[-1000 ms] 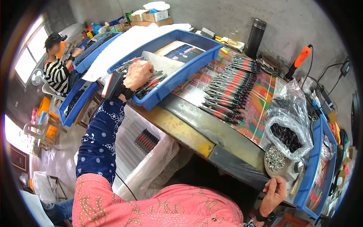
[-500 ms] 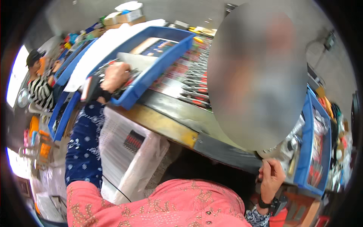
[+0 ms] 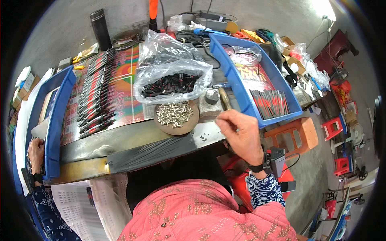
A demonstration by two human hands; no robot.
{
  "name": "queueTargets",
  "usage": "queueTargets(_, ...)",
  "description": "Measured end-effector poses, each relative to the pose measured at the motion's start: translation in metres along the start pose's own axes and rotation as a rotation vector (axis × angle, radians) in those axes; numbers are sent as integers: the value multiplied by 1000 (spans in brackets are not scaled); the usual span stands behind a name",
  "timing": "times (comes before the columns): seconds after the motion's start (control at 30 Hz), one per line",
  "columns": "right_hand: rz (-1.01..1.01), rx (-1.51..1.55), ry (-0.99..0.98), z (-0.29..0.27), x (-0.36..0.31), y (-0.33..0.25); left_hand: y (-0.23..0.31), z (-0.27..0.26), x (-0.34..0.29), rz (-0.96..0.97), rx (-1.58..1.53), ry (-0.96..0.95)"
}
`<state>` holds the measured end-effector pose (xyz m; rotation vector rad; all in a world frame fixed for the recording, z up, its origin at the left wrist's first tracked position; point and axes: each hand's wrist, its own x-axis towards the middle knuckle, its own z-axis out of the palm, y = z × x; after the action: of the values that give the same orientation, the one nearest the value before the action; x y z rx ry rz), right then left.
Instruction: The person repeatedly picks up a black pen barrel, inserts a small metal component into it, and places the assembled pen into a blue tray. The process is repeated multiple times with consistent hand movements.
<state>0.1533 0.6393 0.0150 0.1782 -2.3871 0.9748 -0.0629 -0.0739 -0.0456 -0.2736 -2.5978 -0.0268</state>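
Observation:
My left hand [image 3: 36, 154] reaches into the left blue tray [image 3: 54, 136], its fingers curled down among thin pieces; the tray's wall hides what they grip. My right hand [image 3: 243, 134] hovers over the bench's front edge, thumb and forefinger pinched together; anything between them is too small to make out. Just beyond it stand a metal block [image 3: 210, 109] with a short cylinder on top and a wooden-handled tool [image 3: 225, 99]. Left of the block, a round dish [image 3: 159, 125] holds many small silvery metal pieces. Behind it, an open clear plastic bag [image 3: 140, 86] contains black-and-red handle-like parts.
Rows of slim black-and-red tools [image 3: 96, 90] lie on a patterned sheet. A right blue tray [image 3: 295, 112] holds similar pieces and a red packet. A black cylinder [image 3: 100, 30] and cables stand behind. An orange stool [image 3: 307, 138] is below the bench's right end.
The view has swung right, so the left tray now sits at the far left. My right hand has risen above the bench edge; my left stays in the tray. A blurred-out patch is gone.

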Motion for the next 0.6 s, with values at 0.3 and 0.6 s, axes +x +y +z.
queueTargets(0.3, 164, -387, 191, -85, 25, 71, 10, -12, 9, -123, -71, -115)
queueTargets(0.6, 165, -641, -128, -119, 42, 154, 17, -22, 6, -121, -144, -27)
